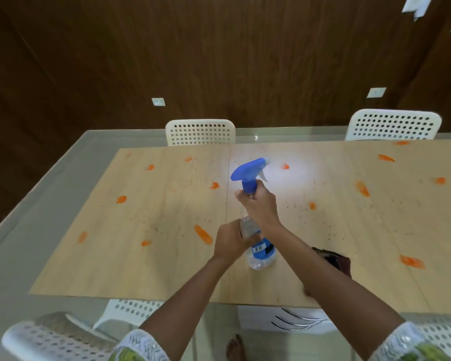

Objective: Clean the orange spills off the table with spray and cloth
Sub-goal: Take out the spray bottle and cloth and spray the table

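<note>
Spray bottle: right hand at neck, left hand at body.

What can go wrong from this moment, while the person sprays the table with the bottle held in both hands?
1. The spray bottle is tilted, gripped by the left hand and right hand; mist may miss the far orange spills.
2. The dark cloth lies partly under the right forearm, so the arm might drag it.
3. Many spills are spread over the table; wet ones may smear when wiped.
</note>
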